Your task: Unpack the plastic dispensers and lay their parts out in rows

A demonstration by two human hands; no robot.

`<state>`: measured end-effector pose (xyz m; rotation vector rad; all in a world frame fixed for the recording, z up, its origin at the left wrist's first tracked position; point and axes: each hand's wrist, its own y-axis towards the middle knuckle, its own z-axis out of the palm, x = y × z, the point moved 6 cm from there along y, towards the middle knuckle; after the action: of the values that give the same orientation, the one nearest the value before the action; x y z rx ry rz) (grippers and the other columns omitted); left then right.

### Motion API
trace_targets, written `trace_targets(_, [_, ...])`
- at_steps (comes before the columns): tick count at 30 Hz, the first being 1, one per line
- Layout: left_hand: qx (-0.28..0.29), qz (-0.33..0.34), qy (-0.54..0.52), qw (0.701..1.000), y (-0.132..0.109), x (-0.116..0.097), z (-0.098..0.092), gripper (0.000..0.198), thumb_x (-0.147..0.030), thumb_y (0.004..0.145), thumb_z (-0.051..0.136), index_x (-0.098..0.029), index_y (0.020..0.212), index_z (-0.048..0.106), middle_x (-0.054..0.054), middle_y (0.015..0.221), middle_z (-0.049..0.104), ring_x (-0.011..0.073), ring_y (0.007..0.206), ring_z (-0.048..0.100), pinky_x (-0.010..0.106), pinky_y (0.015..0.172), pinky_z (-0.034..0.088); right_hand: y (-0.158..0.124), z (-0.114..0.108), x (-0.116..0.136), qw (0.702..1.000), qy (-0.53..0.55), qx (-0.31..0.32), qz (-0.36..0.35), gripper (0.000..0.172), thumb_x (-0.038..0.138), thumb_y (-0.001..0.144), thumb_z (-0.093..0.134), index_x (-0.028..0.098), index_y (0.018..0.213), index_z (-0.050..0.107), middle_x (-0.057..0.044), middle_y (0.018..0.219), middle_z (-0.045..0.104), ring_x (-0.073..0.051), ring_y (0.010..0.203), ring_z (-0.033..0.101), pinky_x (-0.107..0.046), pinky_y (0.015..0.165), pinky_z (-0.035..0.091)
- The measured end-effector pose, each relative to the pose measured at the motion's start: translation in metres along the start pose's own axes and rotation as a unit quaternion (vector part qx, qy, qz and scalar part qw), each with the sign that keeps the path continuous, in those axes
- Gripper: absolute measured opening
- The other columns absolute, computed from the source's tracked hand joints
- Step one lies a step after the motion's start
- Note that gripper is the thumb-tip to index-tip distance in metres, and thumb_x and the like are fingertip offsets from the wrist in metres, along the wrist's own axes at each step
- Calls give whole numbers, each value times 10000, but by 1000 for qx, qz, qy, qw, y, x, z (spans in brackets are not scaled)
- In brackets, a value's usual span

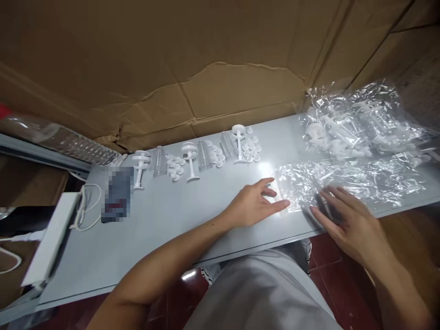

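A clear plastic bag (pixel 360 178) lies flat and crinkled along the right part of the grey table. My left hand (pixel 256 202) is at the bag's left end, thumb and fingers apart, with nothing between them. Over the bag's near edge, my right hand (pixel 350 220) has its fingers spread and holds nothing; whether it touches the film I cannot tell. Behind the hands stand three sets of white plastic parts: a white stand-like piece (pixel 239 144), a clear ridged cylinder (pixel 228 145) and several small white caps (pixel 251 149) make up the rightmost one.
Filled clear bags (pixel 357 123) with white parts sit at the back right. Cardboard (pixel 240 91) walls the table's far edge. At left are a plastic bottle (pixel 62 140), a blurred-out dark object (pixel 117 195), a white cable (pixel 82 208) and a white power strip (pixel 51 238).
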<state>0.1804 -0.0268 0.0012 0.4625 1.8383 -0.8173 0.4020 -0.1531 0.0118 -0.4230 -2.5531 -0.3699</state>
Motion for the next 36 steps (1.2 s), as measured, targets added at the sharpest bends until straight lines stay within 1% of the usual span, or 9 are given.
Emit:
trace_targets(3, [-37,-16,-8,999,15,-1,3,715,-405,886,801,-173,1504,527,82,1083,769,168,756,718,304,713,561,-6,-12,-4,996,-17,-75,-50,418,497,948,654,334,1329,709,-50,1530,624,-291,1381,626,-502,1186,504])
trace_targets(7, [-68,-10,-43,997,17,2,-12,417,-325,930,741,-178,1308,644,33,995,718,116,708,673,268,710,547,0,-41,-64,964,-151,-200,87,661,602,963,584,201,1486,635,-148,1658,480,-333,1582,384,-528,1283,329])
trace_targets(11, [-68,-32,-50,996,17,7,-15,421,-453,949,740,-163,1244,661,56,991,719,144,756,710,301,747,580,10,-32,-102,971,-107,-129,172,793,696,971,477,163,1550,567,-205,1639,487,-395,1559,406,-634,1286,228])
trace_targets(14, [-64,-53,-64,995,22,3,-5,483,-515,944,746,-153,1244,638,79,1005,731,151,727,716,307,688,594,4,-28,-85,976,-67,-136,155,677,670,963,504,230,1458,643,-142,1531,621,-372,1508,489,-626,1298,219])
trace_targets(21, [-89,-83,-164,979,0,7,-4,386,-425,894,824,-182,1100,606,5,794,715,130,652,686,267,608,592,-16,-35,-59,968,52,-169,177,670,632,901,667,307,1486,623,-106,1227,786,-325,1044,764,-505,1014,581])
trace_targets(24, [-114,-106,-191,969,-19,18,-14,463,-475,854,856,-188,1090,580,21,835,735,138,661,693,269,594,591,-5,-38,-65,969,30,-192,155,768,630,894,657,258,1558,553,-130,1404,706,-347,1164,722,-528,1063,556])
trace_targets(28, [-105,-138,-194,966,-25,24,-2,564,-485,860,857,-173,1225,563,70,945,754,148,686,713,286,611,611,14,-26,-70,978,31,-89,187,922,670,851,685,204,1620,483,-160,1582,566,-393,1407,577,-539,1215,424])
trace_targets(32, [-59,-131,-157,977,-19,19,22,728,-504,907,807,-158,1463,490,98,1022,735,179,754,736,317,653,634,13,-21,-61,959,125,-57,248,940,671,731,840,333,1559,551,-88,1457,676,-366,1319,645,-524,1165,479])
trace_targets(36, [-103,-96,-68,988,-26,18,11,748,-526,935,756,-199,1542,465,75,1086,726,149,745,689,310,701,605,2,-18,-57,920,281,-88,260,879,586,680,920,335,1471,630,-77,1277,752,-337,1146,741,-489,1081,567])
